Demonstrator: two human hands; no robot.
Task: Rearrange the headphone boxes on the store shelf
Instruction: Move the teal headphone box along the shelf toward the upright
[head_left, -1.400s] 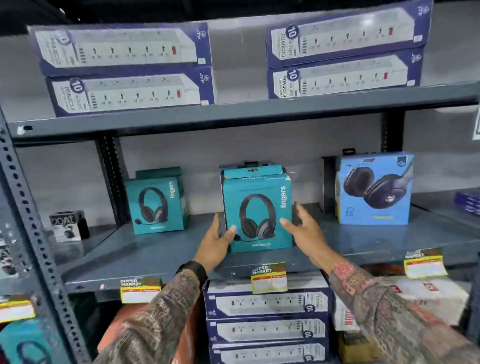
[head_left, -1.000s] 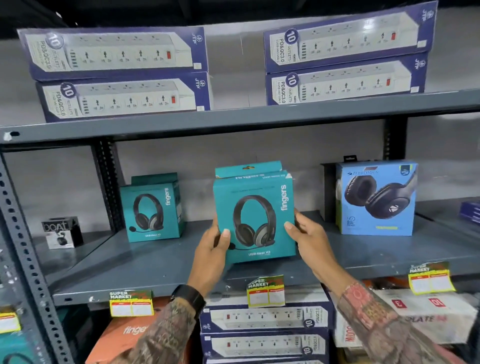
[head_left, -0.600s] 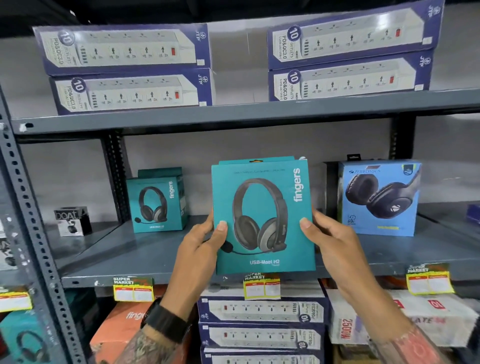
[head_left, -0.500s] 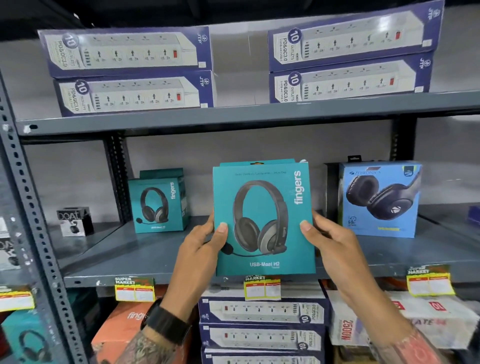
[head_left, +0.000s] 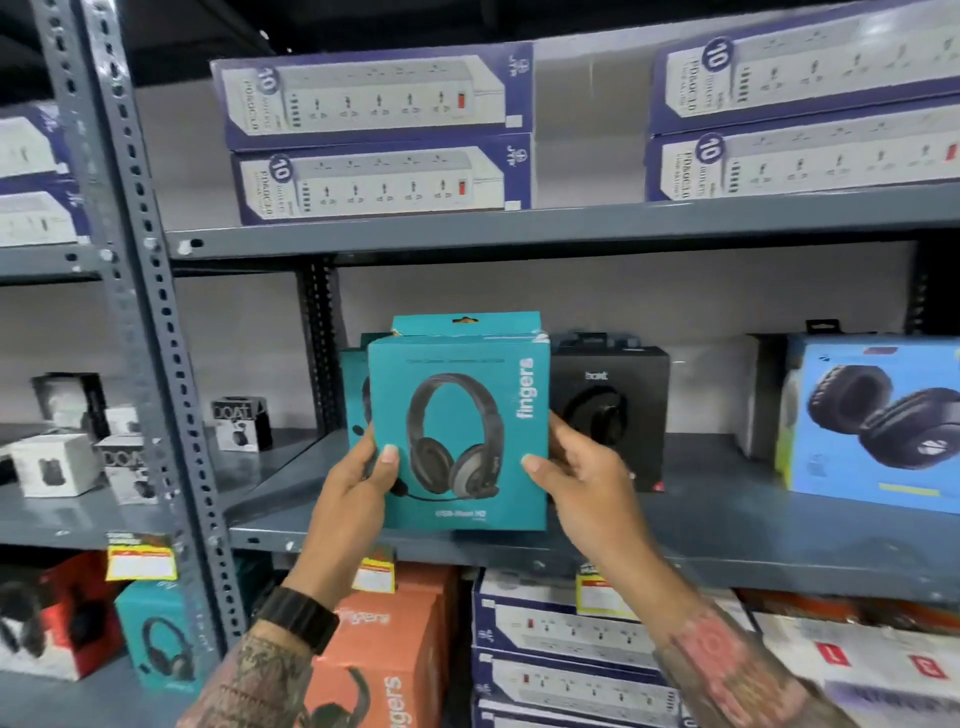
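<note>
I hold a teal headphone box (head_left: 462, 364) upright above the front of the grey middle shelf (head_left: 727, 551). My left hand (head_left: 358, 483) grips its left edge and my right hand (head_left: 576, 483) grips its right edge. Right behind it, mostly hidden, stands a second teal headphone box (head_left: 353, 384). A black headphone box (head_left: 613, 410) stands on the shelf just to the right. Further right stands a light blue headphone box (head_left: 872, 421).
Power strip boxes (head_left: 374, 135) lie stacked on the upper shelf. A perforated grey upright (head_left: 156, 332) divides the racks at left, with small black and white boxes (head_left: 239, 421) beyond it. Below the shelf are orange boxes (head_left: 384, 654) and more power strip boxes (head_left: 566, 639).
The teal box in my hands has moved left, to in front of the other teal box. A black box behind it is now uncovered. The view has shifted left.
</note>
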